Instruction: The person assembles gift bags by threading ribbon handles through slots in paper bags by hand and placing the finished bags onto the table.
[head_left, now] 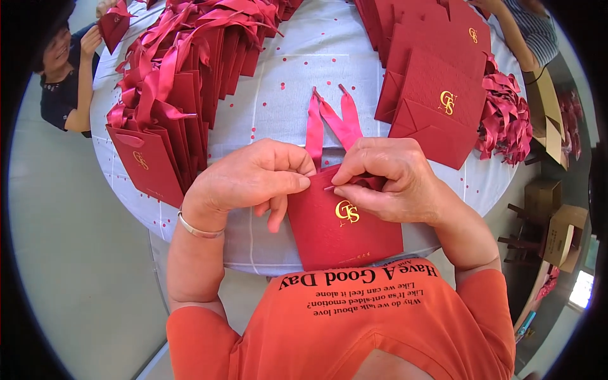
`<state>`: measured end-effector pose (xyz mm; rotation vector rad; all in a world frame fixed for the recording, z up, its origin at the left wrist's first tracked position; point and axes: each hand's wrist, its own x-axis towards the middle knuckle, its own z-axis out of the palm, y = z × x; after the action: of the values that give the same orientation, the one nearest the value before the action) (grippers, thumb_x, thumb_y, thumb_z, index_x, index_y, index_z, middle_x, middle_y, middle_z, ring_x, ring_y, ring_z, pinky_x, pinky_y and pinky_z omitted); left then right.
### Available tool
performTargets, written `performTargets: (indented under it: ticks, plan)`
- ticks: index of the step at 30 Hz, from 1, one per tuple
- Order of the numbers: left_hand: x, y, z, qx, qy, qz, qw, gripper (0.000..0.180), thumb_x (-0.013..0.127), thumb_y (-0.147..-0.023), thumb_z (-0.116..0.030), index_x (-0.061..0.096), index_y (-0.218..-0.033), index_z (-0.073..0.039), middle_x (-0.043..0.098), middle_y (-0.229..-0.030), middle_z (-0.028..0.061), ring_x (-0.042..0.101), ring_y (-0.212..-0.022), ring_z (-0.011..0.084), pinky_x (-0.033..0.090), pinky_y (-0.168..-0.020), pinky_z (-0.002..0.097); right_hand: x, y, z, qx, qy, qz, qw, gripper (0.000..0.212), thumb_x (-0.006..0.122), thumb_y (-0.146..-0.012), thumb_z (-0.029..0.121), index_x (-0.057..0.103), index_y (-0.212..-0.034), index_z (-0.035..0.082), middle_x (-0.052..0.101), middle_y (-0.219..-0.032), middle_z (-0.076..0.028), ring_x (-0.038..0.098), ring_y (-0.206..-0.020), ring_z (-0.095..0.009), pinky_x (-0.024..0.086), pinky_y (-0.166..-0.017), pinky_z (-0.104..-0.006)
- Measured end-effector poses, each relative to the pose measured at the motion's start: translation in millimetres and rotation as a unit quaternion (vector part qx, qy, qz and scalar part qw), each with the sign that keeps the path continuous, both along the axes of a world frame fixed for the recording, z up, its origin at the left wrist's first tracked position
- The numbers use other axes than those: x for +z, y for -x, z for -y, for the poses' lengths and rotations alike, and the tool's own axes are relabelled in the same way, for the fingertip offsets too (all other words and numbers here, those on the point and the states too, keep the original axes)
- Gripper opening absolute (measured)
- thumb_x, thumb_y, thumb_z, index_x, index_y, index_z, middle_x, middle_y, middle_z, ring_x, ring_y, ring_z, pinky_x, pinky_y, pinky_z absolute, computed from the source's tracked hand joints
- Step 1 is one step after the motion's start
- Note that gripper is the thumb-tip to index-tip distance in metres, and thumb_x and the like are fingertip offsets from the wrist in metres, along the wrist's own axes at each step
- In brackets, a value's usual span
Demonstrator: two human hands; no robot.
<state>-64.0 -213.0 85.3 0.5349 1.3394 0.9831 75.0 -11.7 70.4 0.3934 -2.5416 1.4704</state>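
A red paper gift bag (373, 237) with a gold emblem stands upright at the table's near edge, against my orange shirt. My left hand (250, 176) pinches its top left edge between thumb and forefinger, the other fingers curled down beside the front panel. My right hand (396, 180) is closed on a pink ribbon by its stiff tip, right at the front panel above the emblem. Part of this ribbon is hidden under the fingers. Beyond the bag's top edge, another pink ribbon (342, 120) lies on the cloth, its two tipped ends pointing away from me.
Red bags with pink ribbon handles (149, 168) stand in a long row at left. Flat red bags (437, 104) overlap at right, beside a ribbon bundle (505, 120). Small red dots speckle the white tablecloth (269, 117). Cardboard boxes (563, 234) stand at right; co-workers sit at both sides.
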Motion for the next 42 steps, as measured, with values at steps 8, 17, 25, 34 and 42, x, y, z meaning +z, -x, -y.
performTargets:
  ticks: [8,17,25,34,42]
  plan:
    - [-7.0,0.4,-0.8,0.008,-0.033,0.057,0.998,0.015,0.056,-0.096,-0.014,0.055,-0.099,0.000,0.061,-0.066,0.0010,0.065,-0.048,0.0131,0.035,-0.039,0.0179,0.2,-2.1,-3.3,-0.008,-0.003,-0.002,1.000,0.010,0.074,-0.074,0.004,0.066,-0.080,0.004,0.066,-0.073,-0.008,0.064,-0.065,-0.022,0.050,-0.057,-0.0321]
    - [-1.9,-4.0,-2.3,0.030,-0.007,0.016,0.999,0.015,0.057,-0.097,-0.015,0.060,-0.094,0.000,0.062,-0.067,0.0008,0.066,-0.050,0.0142,0.037,-0.039,0.0179,-4.3,-3.5,12.8,-0.028,-0.078,-0.184,0.979,0.013,0.074,-0.070,0.004,0.065,-0.079,0.007,0.063,-0.075,-0.006,0.063,-0.062,-0.025,0.051,-0.054,-0.0356]
    - [3.6,-7.9,-0.8,0.037,-0.001,-0.009,0.999,0.014,0.056,-0.098,-0.014,0.061,-0.097,-0.001,0.064,-0.074,0.0013,0.067,-0.052,0.0133,0.039,-0.041,0.0180,-4.9,-4.2,21.4,-0.028,-0.097,-0.151,0.983,0.013,0.072,-0.072,0.003,0.063,-0.080,0.006,0.061,-0.075,-0.007,0.063,-0.063,-0.026,0.051,-0.053,-0.0362]
    - [1.1,-13.6,-3.5,0.010,-0.003,-0.076,0.997,0.016,0.045,-0.100,-0.009,0.058,-0.100,0.001,0.065,-0.076,0.0055,0.069,-0.056,0.0147,0.043,-0.043,0.0226,5.3,-6.5,40.6,-0.044,-0.246,-0.080,0.965,0.010,0.068,-0.074,0.002,0.061,-0.081,0.003,0.060,-0.075,-0.010,0.063,-0.064,-0.027,0.052,-0.054,-0.0377]
    - [6.2,-16.4,0.9,0.005,-0.025,-0.099,0.995,0.018,0.041,-0.096,-0.004,0.057,-0.101,0.002,0.065,-0.079,0.0071,0.070,-0.060,0.0167,0.047,-0.047,0.0247,24.0,-1.0,51.3,-0.076,-0.256,0.048,0.963,0.008,0.066,-0.074,0.005,0.061,-0.079,0.000,0.062,-0.073,-0.016,0.063,-0.063,-0.035,0.052,-0.058,-0.0445]
